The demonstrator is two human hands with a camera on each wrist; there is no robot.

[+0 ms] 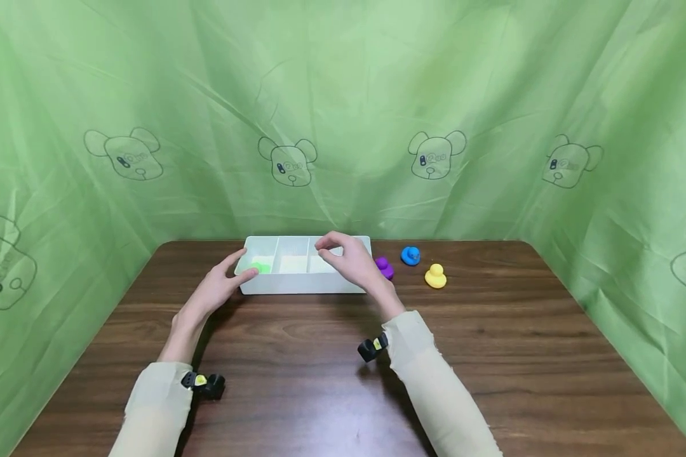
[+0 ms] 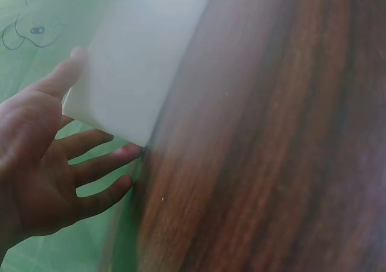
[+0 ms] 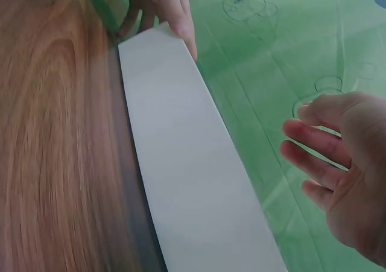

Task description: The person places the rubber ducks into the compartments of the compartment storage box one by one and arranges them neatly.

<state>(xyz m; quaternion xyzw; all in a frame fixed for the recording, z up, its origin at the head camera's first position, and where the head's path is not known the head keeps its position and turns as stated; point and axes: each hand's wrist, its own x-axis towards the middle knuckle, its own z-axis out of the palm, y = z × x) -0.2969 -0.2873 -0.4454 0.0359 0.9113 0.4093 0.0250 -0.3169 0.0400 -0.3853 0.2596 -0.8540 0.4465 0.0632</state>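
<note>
A white divided box (image 1: 304,284) stands near the back of the table. My left hand (image 1: 214,289) rests at its left end, thumb over the front rim and index finger reaching toward the back left corner. In the left wrist view the other fingers of this hand (image 2: 51,163) lie fairly straight beside the end wall. A bright green thing (image 1: 261,268) lies in the left compartment, partly hidden by the front wall. My right hand (image 1: 351,259) hovers over the right part of the box; in the right wrist view its fingers (image 3: 319,144) are loosely bent, holding nothing.
Right of the box sit a purple rubber duck (image 1: 384,269), partly behind my right hand, a blue rubber duck (image 1: 411,256) and a yellow rubber duck (image 1: 436,277). A green curtain (image 1: 354,197) surrounds the back and sides of the wooden table (image 1: 286,362).
</note>
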